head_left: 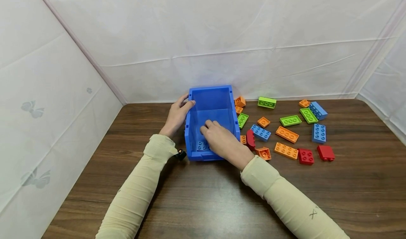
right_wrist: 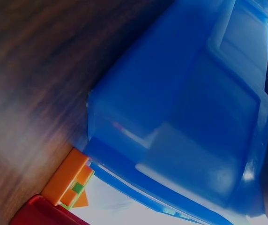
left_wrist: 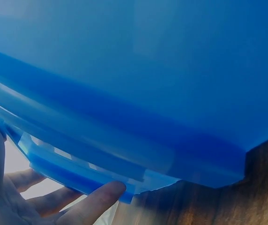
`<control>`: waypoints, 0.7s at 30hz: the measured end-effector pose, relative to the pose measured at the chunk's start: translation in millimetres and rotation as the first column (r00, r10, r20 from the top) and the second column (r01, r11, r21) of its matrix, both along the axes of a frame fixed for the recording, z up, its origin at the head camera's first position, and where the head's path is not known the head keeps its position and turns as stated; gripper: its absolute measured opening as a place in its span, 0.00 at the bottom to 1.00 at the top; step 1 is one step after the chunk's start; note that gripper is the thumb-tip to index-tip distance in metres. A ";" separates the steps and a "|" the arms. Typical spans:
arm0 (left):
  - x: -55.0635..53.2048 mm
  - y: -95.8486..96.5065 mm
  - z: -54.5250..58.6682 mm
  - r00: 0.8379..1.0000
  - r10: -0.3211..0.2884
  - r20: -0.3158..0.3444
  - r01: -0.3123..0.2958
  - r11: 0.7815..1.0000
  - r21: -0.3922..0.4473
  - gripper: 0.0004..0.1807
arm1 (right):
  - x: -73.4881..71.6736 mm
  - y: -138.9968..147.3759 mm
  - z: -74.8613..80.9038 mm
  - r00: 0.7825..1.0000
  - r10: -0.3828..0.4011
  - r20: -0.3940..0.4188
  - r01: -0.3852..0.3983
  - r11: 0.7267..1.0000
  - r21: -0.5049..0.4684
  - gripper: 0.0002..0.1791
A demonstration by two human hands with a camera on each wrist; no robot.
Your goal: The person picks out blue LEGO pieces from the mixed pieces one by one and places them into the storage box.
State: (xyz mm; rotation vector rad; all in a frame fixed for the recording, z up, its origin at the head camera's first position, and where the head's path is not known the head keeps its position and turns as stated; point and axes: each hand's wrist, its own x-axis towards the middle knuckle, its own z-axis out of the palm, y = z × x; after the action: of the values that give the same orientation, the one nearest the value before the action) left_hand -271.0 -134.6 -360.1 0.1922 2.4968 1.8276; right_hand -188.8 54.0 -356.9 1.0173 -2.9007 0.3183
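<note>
A blue plastic bin (head_left: 210,91) stands on the table, its low front toward me. My left hand (head_left: 176,116) grips the bin's left wall, thumb over the rim and fingers outside. In the left wrist view, fingers (left_wrist: 99,201) lie along the bin's edge (left_wrist: 78,173). Over the right wall reaches my right hand (head_left: 222,140), fingers bent down inside the bin. Beside its palm, on the bin floor near the front, lies a blue building brick (head_left: 202,146). I cannot tell whether the right fingers hold anything. The right wrist view shows mostly the bin's outer wall (right_wrist: 171,117).
Right of the bin, several loose bricks are spread out: green (head_left: 267,102), blue (head_left: 319,133), orange (head_left: 287,134) and red (head_left: 325,153). A red curved brick (head_left: 250,140) sits close by the bin's right wall. White sheeting (head_left: 222,38) rises behind the wooden table (head_left: 196,196).
</note>
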 end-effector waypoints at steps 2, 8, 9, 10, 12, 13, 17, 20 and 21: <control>-0.1 0.0 0.1 1.000 0.001 0.002 -0.001 1.000 0.000 0.35 | -0.3 -0.1 -0.3 1.000 -0.003 0.000 0.003 1.000 -0.001 0.16; -1.5 0.3 -0.9 1.000 0.005 -0.001 -0.005 1.000 -0.002 0.35 | -2.6 -0.5 -2.0 0.999 -0.031 0.027 0.031 1.000 -0.002 0.16; -1.5 0.2 -1.0 1.000 0.005 -0.001 -0.005 1.000 -0.002 0.35 | -3.1 -0.7 -2.5 0.999 -0.036 0.032 0.037 0.999 -0.002 0.15; -1.6 0.0 -1.1 1.000 0.005 0.000 -0.005 1.000 -0.002 0.35 | -3.3 -0.8 -2.7 0.999 -0.041 0.035 0.041 0.999 -0.002 0.15; -1.6 -0.1 -1.3 1.000 0.008 0.001 -0.008 1.000 -0.004 0.35 | -3.7 -1.0 -3.1 0.998 -0.045 0.039 0.045 0.999 0.000 0.15; -1.8 -0.3 -1.5 1.000 0.008 0.002 -0.008 1.000 -0.006 0.35 | -3.8 -1.1 -3.3 0.998 -0.046 0.039 0.046 0.999 0.001 0.15; -2.1 -0.1 -1.7 1.000 0.010 0.003 -0.010 1.000 -0.007 0.35 | -4.0 -1.1 -3.8 0.998 -0.052 0.048 0.052 0.999 -0.002 0.15; -2.5 0.2 -1.6 1.000 0.009 0.003 -0.009 1.000 -0.011 0.35 | -4.1 -0.9 -4.1 0.997 -0.059 0.056 0.059 0.998 -0.005 0.14; -2.8 0.4 -1.4 1.000 0.008 0.003 -0.008 1.000 -0.014 0.35 | -4.2 -0.8 -4.3 0.996 -0.062 0.058 0.062 0.998 -0.007 0.14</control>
State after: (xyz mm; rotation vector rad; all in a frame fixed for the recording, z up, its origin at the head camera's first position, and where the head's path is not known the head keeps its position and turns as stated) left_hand -273.7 -134.2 -361.5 0.1791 2.5113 1.8114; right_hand -192.9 53.3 -361.2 0.9300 -2.9724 0.3632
